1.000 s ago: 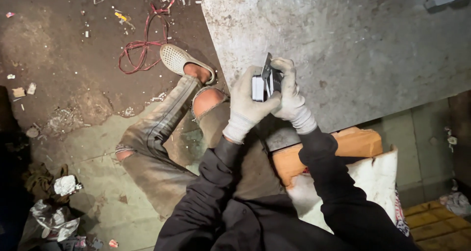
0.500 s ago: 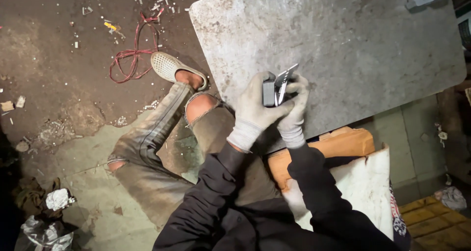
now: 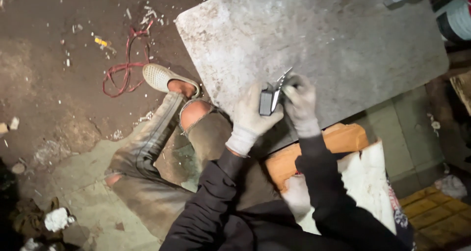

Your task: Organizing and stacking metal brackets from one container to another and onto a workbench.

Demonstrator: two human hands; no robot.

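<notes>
Over a mottled grey stone slab (image 3: 343, 40), the gloved left hand (image 3: 251, 117) grips a small dark rectangular block (image 3: 265, 103) standing upright, while the gloved right hand (image 3: 300, 100) pinches a thin shiny metal strip (image 3: 282, 80) angled up and rightward.

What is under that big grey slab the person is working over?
The grey slab covers the person's right leg below the knee and an orange block, which pokes out. The floor beneath it is hidden.

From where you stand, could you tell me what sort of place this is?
Probably a rough workshop or worksite floor: a bare grey slab, a red cable on littered ground, and gloved hands, left hand and right hand, working a small metal part.
</notes>
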